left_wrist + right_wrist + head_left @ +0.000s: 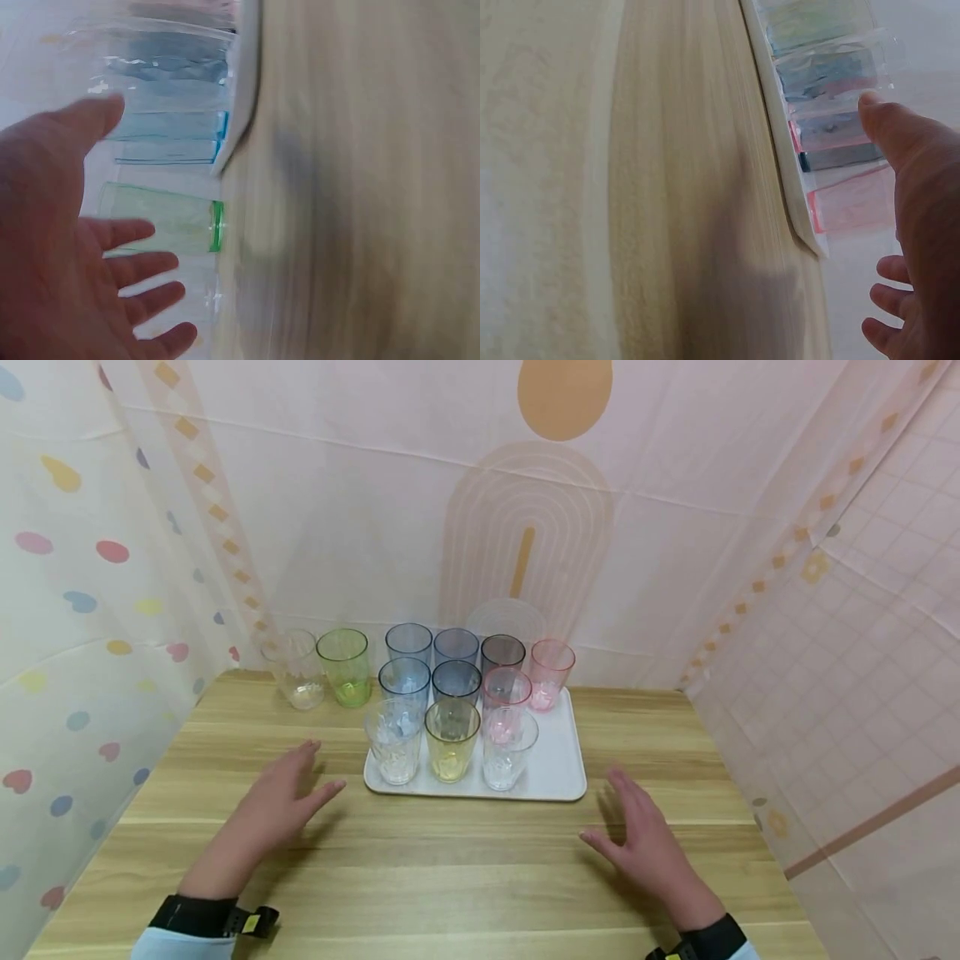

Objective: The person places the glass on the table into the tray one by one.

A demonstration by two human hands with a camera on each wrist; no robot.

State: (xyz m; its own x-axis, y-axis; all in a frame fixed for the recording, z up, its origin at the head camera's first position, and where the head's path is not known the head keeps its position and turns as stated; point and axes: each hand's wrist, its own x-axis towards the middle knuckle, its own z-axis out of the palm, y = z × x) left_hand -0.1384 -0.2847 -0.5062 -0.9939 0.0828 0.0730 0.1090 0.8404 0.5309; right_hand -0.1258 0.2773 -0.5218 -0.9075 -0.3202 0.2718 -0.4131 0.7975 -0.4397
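Observation:
A white tray (pixel 558 768) on the wooden table (pixel 450 877) carries several coloured plastic cups: blue, grey, pink, clear and a yellow cup (pixel 452 739). A green cup (pixel 344 667) and a clear cup (pixel 296 668) stand on the table left of the tray. My left hand (pixel 288 793) hovers open in front of the tray's left corner, fingers spread, holding nothing. My right hand (pixel 645 839) hovers open near the tray's right front corner, also empty. The left wrist view shows the left hand (pixel 67 247), the green cup (pixel 161 217) and the tray (pixel 244 90). The right hand (pixel 922 225) and the tray (pixel 780 157) show in the right wrist view.
Patterned fabric walls (pixel 112 568) close in the table on the left, back and right. The table's right edge (pixel 757 810) runs close to the right wall. Bare wood lies between my hands in front of the tray.

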